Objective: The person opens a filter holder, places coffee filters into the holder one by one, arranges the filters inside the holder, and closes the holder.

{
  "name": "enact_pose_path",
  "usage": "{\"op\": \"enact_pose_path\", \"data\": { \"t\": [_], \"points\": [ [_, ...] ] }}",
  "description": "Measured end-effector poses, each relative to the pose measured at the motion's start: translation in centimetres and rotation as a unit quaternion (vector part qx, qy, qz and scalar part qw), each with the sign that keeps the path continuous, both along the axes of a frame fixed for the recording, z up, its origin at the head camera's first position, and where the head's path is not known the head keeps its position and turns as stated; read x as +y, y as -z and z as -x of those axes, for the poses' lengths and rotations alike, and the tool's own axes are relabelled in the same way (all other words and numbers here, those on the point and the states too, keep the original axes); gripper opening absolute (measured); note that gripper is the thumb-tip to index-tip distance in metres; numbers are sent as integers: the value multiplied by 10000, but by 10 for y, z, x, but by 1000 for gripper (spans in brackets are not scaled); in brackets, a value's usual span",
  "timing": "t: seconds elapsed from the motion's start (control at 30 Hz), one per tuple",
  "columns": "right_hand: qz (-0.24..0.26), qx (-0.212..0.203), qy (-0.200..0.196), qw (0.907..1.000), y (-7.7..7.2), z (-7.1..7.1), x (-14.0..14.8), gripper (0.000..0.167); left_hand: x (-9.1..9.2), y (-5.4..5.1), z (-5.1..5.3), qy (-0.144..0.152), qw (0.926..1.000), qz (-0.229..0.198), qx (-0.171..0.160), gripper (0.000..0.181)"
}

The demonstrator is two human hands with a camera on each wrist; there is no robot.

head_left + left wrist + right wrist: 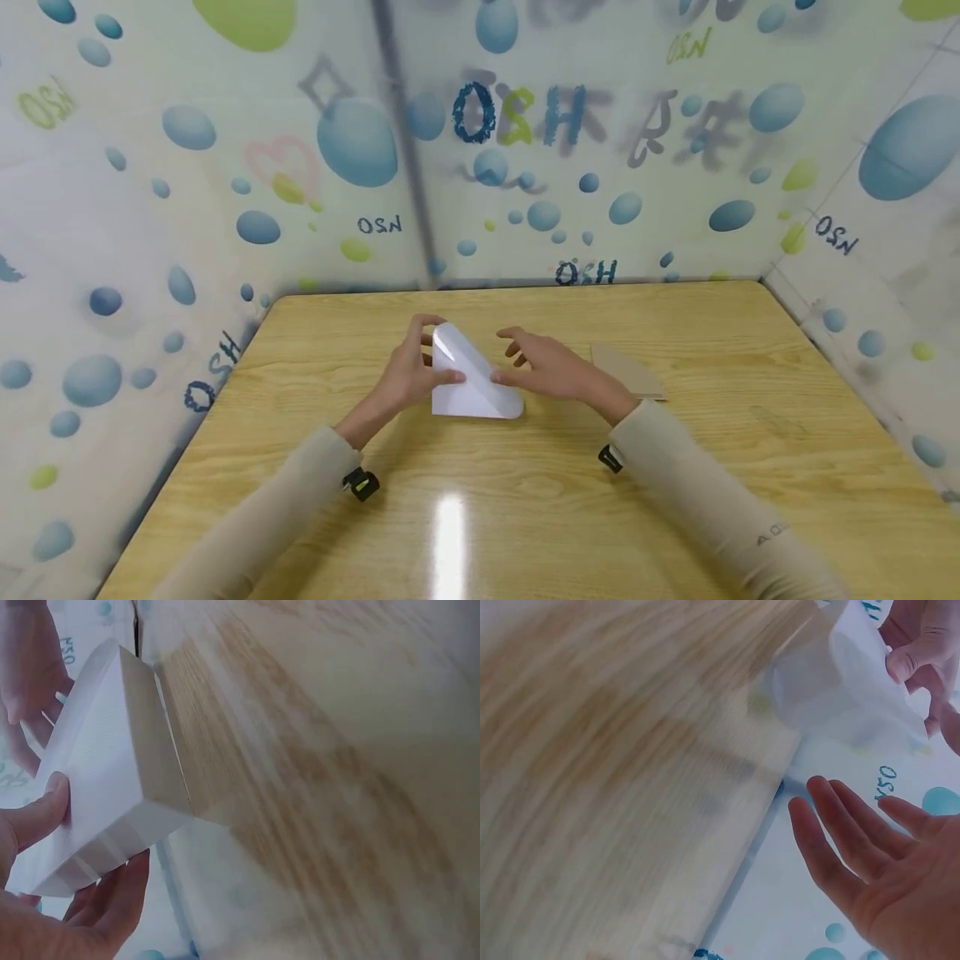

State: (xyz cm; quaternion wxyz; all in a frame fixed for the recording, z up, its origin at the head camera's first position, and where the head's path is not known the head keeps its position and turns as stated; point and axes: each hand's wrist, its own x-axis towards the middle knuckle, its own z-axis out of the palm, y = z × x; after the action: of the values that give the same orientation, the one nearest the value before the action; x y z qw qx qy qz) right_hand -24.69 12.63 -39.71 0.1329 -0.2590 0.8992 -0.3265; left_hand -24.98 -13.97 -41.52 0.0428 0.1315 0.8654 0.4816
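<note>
A glossy white triangular box-like piece with rounded corners is held over the table, one flat face turned up toward the head camera. My left hand grips its left side, thumb on the broad face and fingers on the side wall, as the left wrist view shows. My right hand is at the piece's right side with its fingers apart and off it. In the head view the right thumb tip meets the sloping edge; whether it presses there I cannot tell. The right wrist view shows loosely extended fingers.
A flat tan piece with a curved edge lies on the wooden table, beyond the right wrist. Cloth walls printed with blue and green spots stand around the table's back and sides. Dark wrist devices sit at both sleeves.
</note>
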Motion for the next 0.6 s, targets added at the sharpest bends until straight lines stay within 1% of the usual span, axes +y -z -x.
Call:
{"op": "enact_pose_path", "data": {
  "t": [0.07,0.13,0.3,0.43,0.53,0.6],
  "points": [
    [82,48,-30,10000,0,-2,0,79,3,2,-2,17,9998,-187,116,84],
    [173,53,7,9998,0,-3,-1,79,4,3,-4,45,9994,-224,256,83],
    [416,-8,78,9991,1,-7,-5,79,3,0,-7,127,9984,-62,548,86],
    [598,34,72,9982,1,-7,-8,79,3,-2,-9,227,9972,154,696,91],
    [804,19,78,9967,1,-8,-12,78,4,-3,-12,293,9963,302,753,87],
    [862,22,48,9963,2,-9,-15,76,3,-3,-14,301,9961,350,755,80]
  ]
}}
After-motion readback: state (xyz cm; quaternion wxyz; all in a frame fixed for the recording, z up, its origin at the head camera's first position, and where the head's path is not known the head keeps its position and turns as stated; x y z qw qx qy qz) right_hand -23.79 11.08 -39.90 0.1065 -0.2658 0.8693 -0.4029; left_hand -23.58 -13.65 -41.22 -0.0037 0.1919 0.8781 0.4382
